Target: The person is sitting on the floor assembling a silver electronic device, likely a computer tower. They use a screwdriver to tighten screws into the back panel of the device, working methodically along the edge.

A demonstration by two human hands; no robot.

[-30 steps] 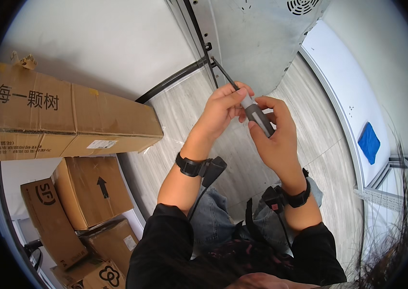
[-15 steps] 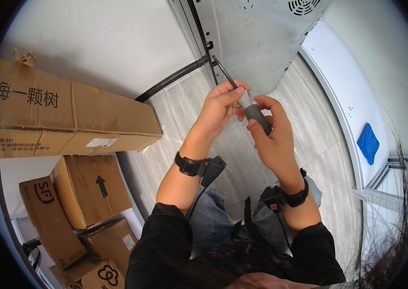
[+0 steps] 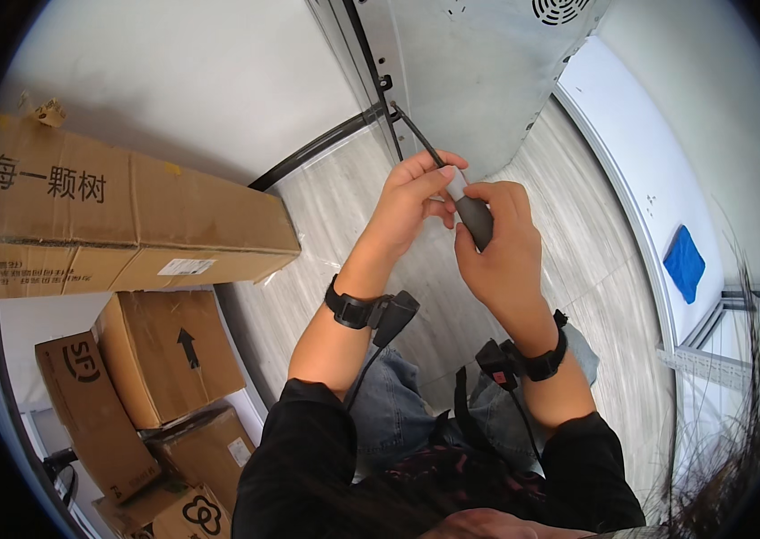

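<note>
grip of screwdriver (image 3: pixel 474 222) partly covered by right hand (image 3: pixel 507 241), tip too small to make out by left edge of metal panel (image 3: pixel 478 85), round vent (image 3: pixel 561 11) cut off above

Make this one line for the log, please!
left hand: holding screwdriver at base of shaft; right hand: on grey handle; tip: by edge of pale panel; nearby: long cardboard box

We note a grey wood-grain floor (image 3: pixel 330 202); at right, a white surface (image 3: pixel 636 153) bears 1 blue cloth (image 3: pixel 685 263), lying near its floor-side edge.
</note>
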